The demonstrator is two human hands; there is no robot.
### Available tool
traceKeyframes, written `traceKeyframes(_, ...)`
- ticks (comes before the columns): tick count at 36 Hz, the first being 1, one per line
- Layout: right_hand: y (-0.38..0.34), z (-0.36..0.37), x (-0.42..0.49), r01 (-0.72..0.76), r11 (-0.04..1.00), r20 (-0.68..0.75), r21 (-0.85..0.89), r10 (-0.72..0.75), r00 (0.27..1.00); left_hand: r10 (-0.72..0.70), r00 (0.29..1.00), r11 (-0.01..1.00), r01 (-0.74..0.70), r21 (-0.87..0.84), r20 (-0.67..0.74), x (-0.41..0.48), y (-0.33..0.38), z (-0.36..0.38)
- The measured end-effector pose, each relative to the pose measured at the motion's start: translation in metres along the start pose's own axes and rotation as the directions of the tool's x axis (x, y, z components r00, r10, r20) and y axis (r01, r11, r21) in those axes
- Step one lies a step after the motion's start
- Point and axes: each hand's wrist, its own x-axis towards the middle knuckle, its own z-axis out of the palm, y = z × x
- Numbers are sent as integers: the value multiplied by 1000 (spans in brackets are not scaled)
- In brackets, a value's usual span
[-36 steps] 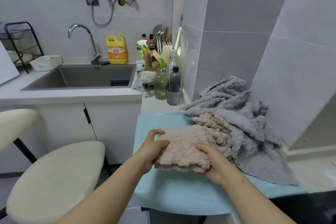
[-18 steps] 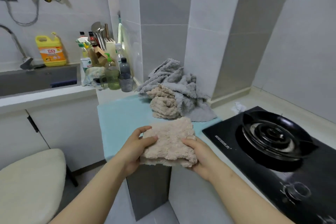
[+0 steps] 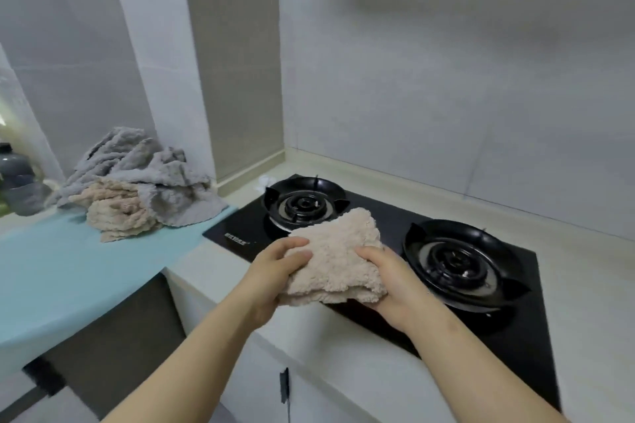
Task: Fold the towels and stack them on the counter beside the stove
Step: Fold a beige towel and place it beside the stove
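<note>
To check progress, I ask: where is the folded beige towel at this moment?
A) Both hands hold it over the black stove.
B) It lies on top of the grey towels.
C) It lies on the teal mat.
A: the left hand and right hand grip the folded beige towel over the black stove.

Left hand (image 3: 275, 273), right hand (image 3: 391, 282): curled grip.

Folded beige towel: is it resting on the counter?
No: the left hand and right hand grip the folded beige towel over the black stove, clear of the counter.
</note>
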Motion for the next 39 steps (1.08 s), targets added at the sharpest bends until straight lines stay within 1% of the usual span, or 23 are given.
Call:
traceKeyframes(7,-39,-155,-36,58,998,-124,-15,-59,991,2,980,999,-10,39,199,10,-20,154)
traceKeyframes(11,-55,-247,-57,95,995,-217,-21,-97,971,20,970,996,-40,78,243,11,-39,251)
traceKeyframes(15,-66,-324,-81,110,994,-263,-8,-108,959,-6,954,998,-10,54,300,10,-49,335)
traceKeyframes(18,-74,-371,-90,102,995,-294,-15,-102,950,-41,933,996,11,86,358,12,-55,382)
traceKeyframes(21,-82,-408,-93,79,995,-347,-57,-93,933,-87,918,985,22,171,387,15,-61,420)
traceKeyframes(24,-86,-435,-94,56,996,-390,-69,-79,918,-89,917,966,-15,257,389,21,-65,447)
traceKeyframes(28,-89,-467,-95,37,999,-410,-18,-41,911,-87,908,950,-49,309,410,39,-75,480)
traceKeyframes(33,-94,-503,-87,26,1000,-448,11,-19,894,-149,873,934,-30,357,464,64,-84,509)
traceKeyframes(39,-91,-524,-60,-4,999,-506,52,30,862,-183,865,890,-57,452,468,105,-95,530)
